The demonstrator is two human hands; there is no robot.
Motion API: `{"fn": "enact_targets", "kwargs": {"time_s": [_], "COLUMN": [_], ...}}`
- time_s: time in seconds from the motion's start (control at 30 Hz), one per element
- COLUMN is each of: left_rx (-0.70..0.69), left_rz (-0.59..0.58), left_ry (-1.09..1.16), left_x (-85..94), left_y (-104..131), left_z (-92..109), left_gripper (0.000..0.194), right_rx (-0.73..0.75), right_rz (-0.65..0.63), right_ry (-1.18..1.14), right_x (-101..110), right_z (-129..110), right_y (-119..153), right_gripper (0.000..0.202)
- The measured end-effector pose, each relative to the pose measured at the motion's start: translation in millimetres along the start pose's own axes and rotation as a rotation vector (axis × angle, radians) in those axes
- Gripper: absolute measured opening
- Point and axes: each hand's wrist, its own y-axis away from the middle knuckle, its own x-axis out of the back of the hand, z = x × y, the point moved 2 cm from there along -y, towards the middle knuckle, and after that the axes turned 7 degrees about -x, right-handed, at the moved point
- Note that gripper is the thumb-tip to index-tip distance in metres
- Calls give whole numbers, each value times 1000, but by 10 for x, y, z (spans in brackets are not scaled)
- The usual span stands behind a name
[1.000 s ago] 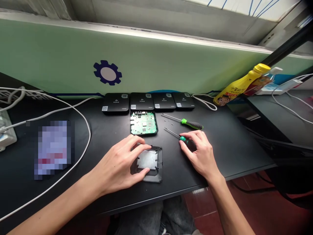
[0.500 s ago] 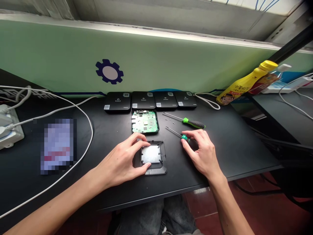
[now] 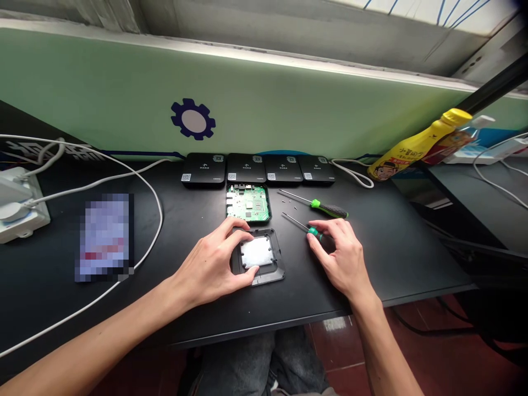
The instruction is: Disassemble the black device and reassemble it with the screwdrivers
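**COVER DRAWS UP TO OPEN CASE**

My left hand (image 3: 218, 261) grasps a black, square plastic cover (image 3: 270, 276), thumb at the near side and fingers at the far, spanning the silvery, flat metal plate (image 3: 258, 253) set in it. Over the past second I have shifted the cover toward the far side of the black desk (image 3: 396, 247) and angled it slightly; it now sits just on the near side of the open black plastic case (image 3: 249, 221), green circuit board (image 3: 249, 203) exposed. That narrows the gap, though the two remain separate pieces; whether the cover is lifted off the desk, I cannot tell.

My right hand (image 3: 335, 245) has kept its place, fingers curled round the dark handle of a slim screwdriver with a teal collar (image 3: 314, 231), its steel tip pointing far and left. Beyond it lies a lime-green and grey screwdriver (image 3: 330, 209), untouched. Small metal screws (image 3: 289, 201) lie loose right of the case; by my reading, none of these fastens the two parts. Four closed, black, square boxes (image 3: 246, 166) line the far side.
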Motion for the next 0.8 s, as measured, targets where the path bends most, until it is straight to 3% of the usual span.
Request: {"fn": "enact_targets", "kwargs": {"time_s": [0.8], "left_rx": [-68], "left_rz": [-5], "left_ry": [-35], "left_x": [14], "left_y": [-27], "left_z": [37], "left_gripper": [42], "right_rx": [-14], "right_rz": [-8], "right_ry": [-2], "right_x": [-5], "right_z": [9], "right_y": [4], "right_gripper": [24]}}
